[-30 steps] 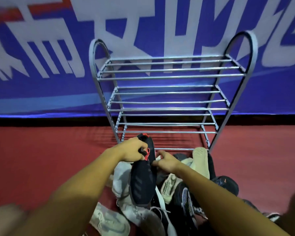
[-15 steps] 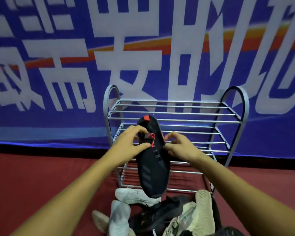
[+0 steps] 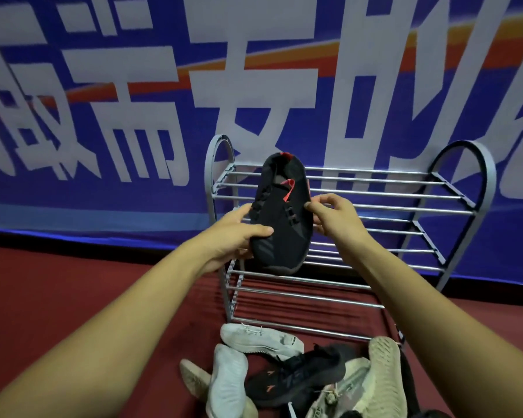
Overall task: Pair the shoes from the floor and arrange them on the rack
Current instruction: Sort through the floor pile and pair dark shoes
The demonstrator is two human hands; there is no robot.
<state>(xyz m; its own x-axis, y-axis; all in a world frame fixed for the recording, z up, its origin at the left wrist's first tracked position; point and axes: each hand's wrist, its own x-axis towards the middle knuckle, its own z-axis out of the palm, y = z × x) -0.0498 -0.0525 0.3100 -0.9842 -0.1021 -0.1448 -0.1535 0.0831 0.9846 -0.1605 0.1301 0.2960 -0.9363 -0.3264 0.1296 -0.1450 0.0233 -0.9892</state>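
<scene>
the black shoe with the red tongue loop is in the air in front of the left half of the rack, toe pointing down toward the person, its heel level with the top shelf bars. whether it touches the bars cannot be told. a second ago it was low over the pile of shoes on the floor; half a second ago it hung about halfway up the rack, and now it sits higher against it.

the left grip grasps the shoe's left side near the forefoot, thumb laid across the upper. half a second ago it pinched up by the collar, beside the red loop. the right grip pinches the shoe's right edge at midfoot with thumb and forefinger, the other fingers curled; it too was nearer the collar before.

the rack's shelves carry no shoes. on the red floor just before it lie a white sneaker, a second white sneaker, a black sneaker with orange marks and a beige knit shoe, heaped together. a blue banner hangs behind.
</scene>
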